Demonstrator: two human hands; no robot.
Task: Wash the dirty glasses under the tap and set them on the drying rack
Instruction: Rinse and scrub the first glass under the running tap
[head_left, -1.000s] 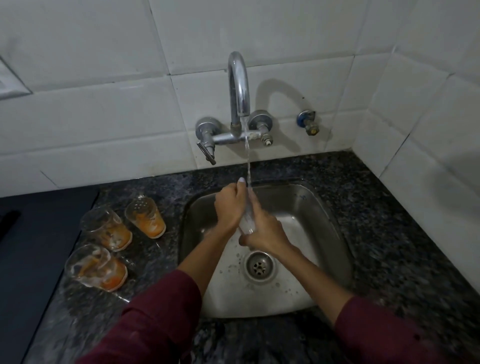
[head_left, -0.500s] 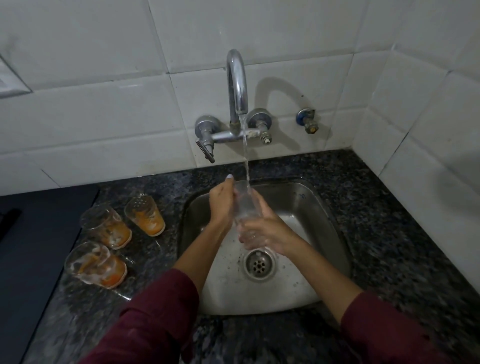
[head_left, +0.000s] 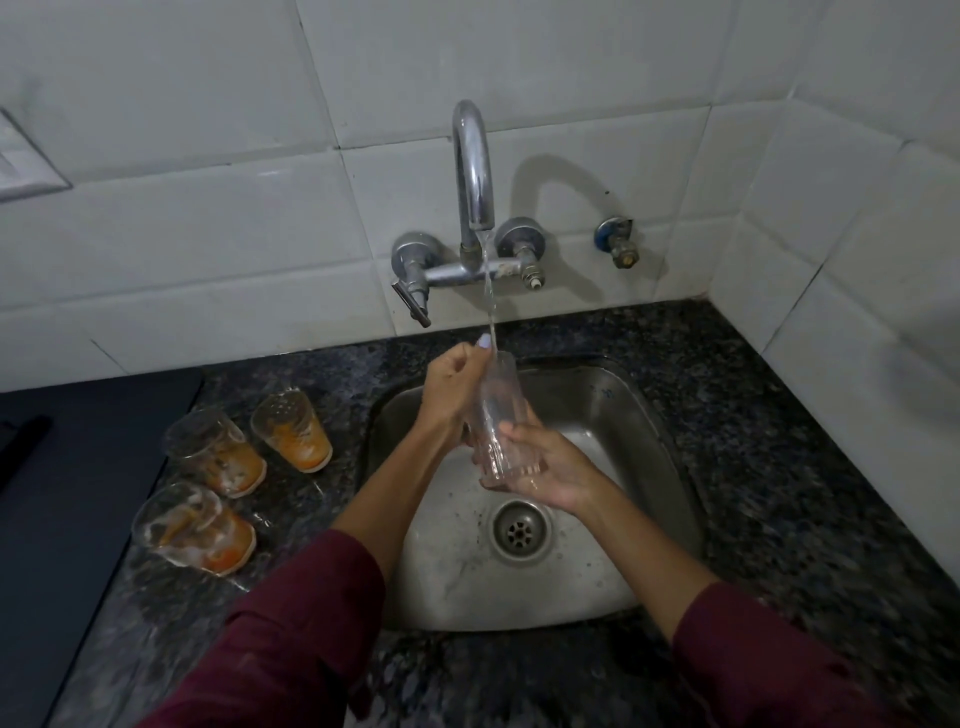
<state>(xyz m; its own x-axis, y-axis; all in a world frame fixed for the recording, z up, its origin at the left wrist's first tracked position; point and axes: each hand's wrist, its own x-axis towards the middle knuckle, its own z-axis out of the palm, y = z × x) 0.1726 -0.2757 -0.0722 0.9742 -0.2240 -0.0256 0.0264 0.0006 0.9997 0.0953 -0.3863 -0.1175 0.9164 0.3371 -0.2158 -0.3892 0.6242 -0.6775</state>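
Over the steel sink (head_left: 613, 410), the right hand (head_left: 556, 470) cups the base of a clear tumbler (head_left: 498, 415) under the tap (head_left: 472, 171) stream, while the left hand (head_left: 452, 387) grips its side. Three orange-stained glasses (head_left: 218, 452) stand left of the sink on the dark granite counter (head_left: 779, 467), clear of both arms

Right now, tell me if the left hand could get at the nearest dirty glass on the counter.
Probably yes, once freed. The left hand is busy on the glass under the tap; the dirty glass stands on the counter left of the sink, nothing between.
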